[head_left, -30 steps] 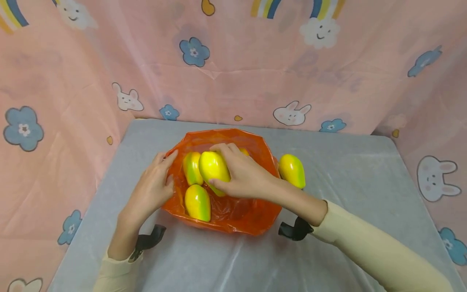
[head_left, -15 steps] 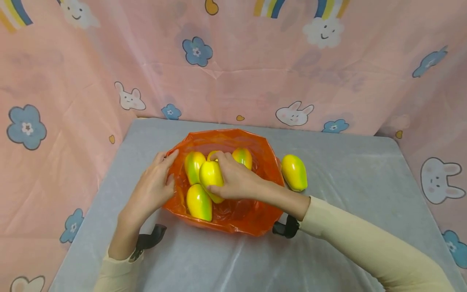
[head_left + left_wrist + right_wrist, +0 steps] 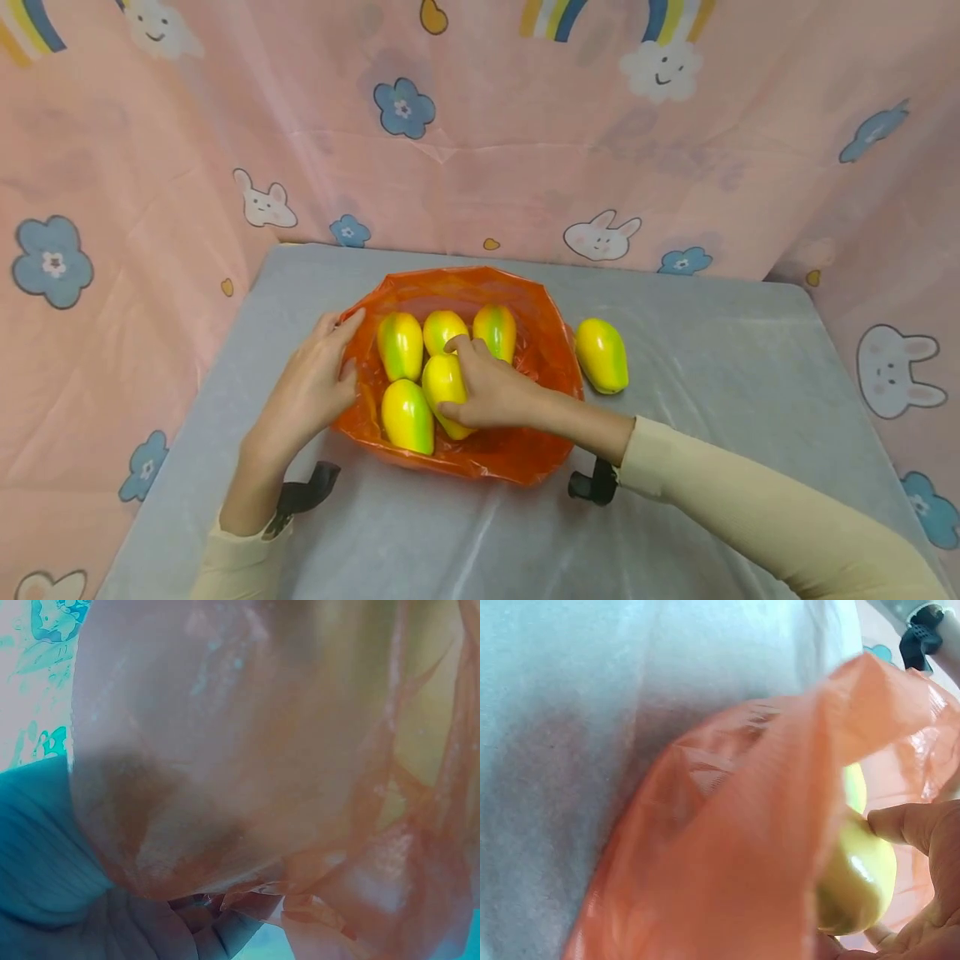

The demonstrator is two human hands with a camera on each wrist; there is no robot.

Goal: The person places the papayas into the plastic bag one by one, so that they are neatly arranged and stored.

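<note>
An orange plastic bag (image 3: 510,454) lies mouth-up on the table, with several yellow-green mangoes inside. At its left rim my left hand (image 3: 311,387) grips the plastic; in the left wrist view, the bag film covers much of the fingers (image 3: 236,926). My right hand (image 3: 498,392) reaches in over the bag's right side and holds a mango (image 3: 444,387) between thumb and fingers, low among the others. Around it sit a front-left mango (image 3: 407,417), a back-left mango (image 3: 400,346), a back-middle mango (image 3: 444,329) and a back-right mango (image 3: 495,329). The right wrist view shows the held mango (image 3: 862,877) partly behind the bag wall.
Just outside the bag's right rim, one more mango (image 3: 602,356) lies on the grey-covered table (image 3: 720,375). A pink patterned curtain (image 3: 495,167) stands along the table's back and sides. Black straps with cameras (image 3: 596,483) are on both wrists.
My right hand has lowered its mango toward the front of the bag, uncovering the back-middle and back-right mangoes. The left hand stays at the left rim.
</note>
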